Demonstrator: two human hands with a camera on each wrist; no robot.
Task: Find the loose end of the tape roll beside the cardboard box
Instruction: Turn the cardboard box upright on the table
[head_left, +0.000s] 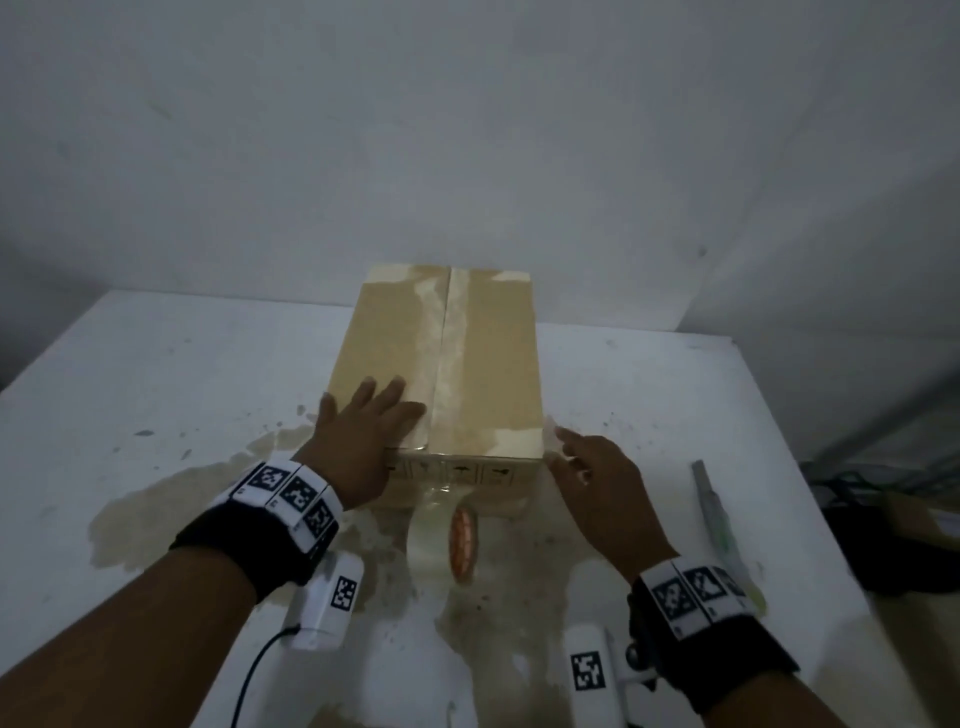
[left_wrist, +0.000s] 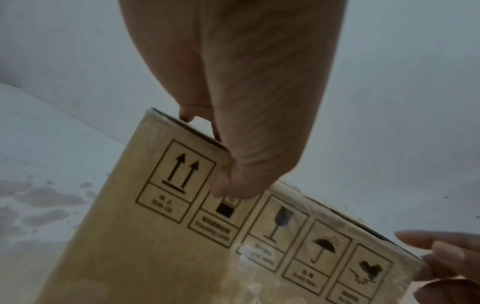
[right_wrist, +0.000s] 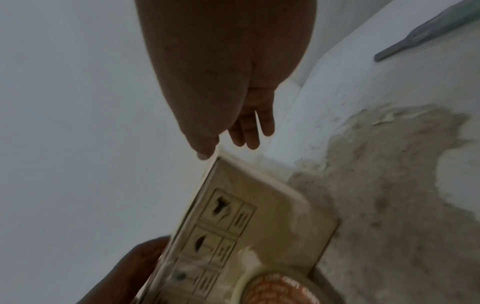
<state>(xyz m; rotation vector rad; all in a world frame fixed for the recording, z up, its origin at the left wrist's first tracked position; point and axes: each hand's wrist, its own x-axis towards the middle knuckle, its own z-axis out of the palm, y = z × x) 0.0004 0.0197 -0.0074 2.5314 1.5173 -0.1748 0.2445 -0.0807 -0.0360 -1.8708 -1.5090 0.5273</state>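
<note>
The brown cardboard box (head_left: 493, 353) stands mid-table with its flaps closed and pale old-tape marks along the seam. A clear tape roll (head_left: 457, 540) with an orange core stands on edge against the box's near face; a clear strip seems to run from it up that face. My left hand (head_left: 374, 415) lies flat on the box's near-left top, with the thumb (left_wrist: 233, 185) over the front edge. My right hand (head_left: 576, 457) reaches to the near-right top corner with straight fingers (right_wrist: 246, 133) and holds nothing. The roll (right_wrist: 280, 288) sits below that wrist.
The white table (head_left: 156, 374) has large brown stains around the box. A grey-green cutter-like tool (head_left: 709, 504) lies to the right of my right hand. Something dark (head_left: 893, 535) sits past the table's right edge. A white wall rises close behind the box.
</note>
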